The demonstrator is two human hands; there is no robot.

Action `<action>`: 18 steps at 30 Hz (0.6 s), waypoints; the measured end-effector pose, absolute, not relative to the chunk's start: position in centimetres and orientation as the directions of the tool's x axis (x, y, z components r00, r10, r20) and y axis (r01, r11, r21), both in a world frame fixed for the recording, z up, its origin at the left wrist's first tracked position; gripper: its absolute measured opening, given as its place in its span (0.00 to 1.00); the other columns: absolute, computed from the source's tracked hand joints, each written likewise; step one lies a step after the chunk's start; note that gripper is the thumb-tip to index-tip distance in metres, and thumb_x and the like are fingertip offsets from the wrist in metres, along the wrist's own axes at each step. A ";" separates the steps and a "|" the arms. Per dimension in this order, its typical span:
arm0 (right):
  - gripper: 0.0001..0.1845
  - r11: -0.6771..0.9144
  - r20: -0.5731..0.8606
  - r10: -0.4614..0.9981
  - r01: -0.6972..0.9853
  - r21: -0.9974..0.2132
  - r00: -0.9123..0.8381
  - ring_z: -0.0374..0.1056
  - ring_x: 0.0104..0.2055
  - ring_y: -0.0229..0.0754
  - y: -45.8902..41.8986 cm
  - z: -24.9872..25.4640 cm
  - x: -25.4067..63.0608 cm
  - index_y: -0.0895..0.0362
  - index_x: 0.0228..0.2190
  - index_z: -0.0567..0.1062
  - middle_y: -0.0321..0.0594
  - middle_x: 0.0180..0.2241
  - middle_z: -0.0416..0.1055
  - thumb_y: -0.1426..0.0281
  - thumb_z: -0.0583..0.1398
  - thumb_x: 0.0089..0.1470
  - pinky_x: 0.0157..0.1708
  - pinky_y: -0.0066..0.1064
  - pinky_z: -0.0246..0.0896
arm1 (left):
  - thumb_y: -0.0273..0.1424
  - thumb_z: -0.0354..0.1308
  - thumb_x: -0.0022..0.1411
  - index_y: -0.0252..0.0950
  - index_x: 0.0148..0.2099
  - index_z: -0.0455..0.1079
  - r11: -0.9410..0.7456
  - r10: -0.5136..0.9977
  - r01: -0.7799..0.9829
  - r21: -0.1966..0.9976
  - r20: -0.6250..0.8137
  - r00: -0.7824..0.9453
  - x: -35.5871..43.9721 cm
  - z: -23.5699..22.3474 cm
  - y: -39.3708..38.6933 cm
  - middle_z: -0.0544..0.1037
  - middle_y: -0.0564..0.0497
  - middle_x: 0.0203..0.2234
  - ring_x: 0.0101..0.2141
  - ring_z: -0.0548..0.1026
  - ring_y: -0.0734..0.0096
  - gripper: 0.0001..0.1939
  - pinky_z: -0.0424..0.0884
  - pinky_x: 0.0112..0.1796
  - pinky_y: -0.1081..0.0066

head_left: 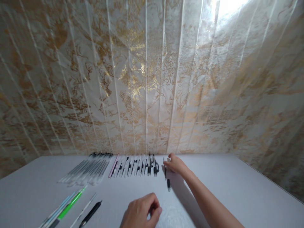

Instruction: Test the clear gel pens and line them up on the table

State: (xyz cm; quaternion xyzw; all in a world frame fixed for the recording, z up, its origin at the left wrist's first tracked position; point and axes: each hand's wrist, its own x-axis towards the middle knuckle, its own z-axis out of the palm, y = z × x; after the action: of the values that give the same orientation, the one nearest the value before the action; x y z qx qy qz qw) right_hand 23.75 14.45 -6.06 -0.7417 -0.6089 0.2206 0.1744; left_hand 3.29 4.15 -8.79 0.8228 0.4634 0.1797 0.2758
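Observation:
My right hand (176, 165) reaches to the back of the white table, with its thumb and fingertips on a thin dark pen refill (165, 172). Just below that refill lies a short black pen part (168, 185). Nearer to me, my left hand (143, 211) rests low with fingers curled and thumb drawn in; nothing shows in it. Left of my right hand runs a row of pen parts: clear barrels (126, 167), dark refills and small black pieces, with a pink barrel (114, 166) at its left end and black pen parts (155, 167) at its right end.
A bundle of clear pens with dark tips (86, 171) lies at the back left. At the front left are a bright green pen (71, 204), pale blue sticks (58, 207), a thin white stick (84, 209) and a black pen (91, 213). Behind the table (213, 177) hangs a gold-patterned curtain (147, 79).

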 end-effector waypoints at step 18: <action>0.26 -0.040 -0.105 0.994 0.967 -0.253 0.014 0.72 0.43 0.61 10.6 -5.2 21.0 0.71 0.51 0.63 0.67 0.41 0.74 0.76 0.56 0.48 0.35 0.37 0.59 | 0.30 0.51 0.57 0.40 0.31 0.68 -0.407 0.868 0.650 0.641 0.050 0.495 3.3 -8.9 4.0 0.76 0.57 0.25 0.26 0.70 0.73 0.05 0.58 0.28 0.76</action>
State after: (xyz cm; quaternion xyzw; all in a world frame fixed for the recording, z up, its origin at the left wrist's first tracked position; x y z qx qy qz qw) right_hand 20.99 10.56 -5.22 -0.7098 -0.6906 0.1272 0.0546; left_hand 3.34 4.03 -8.90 0.8167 0.4647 0.1916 0.2834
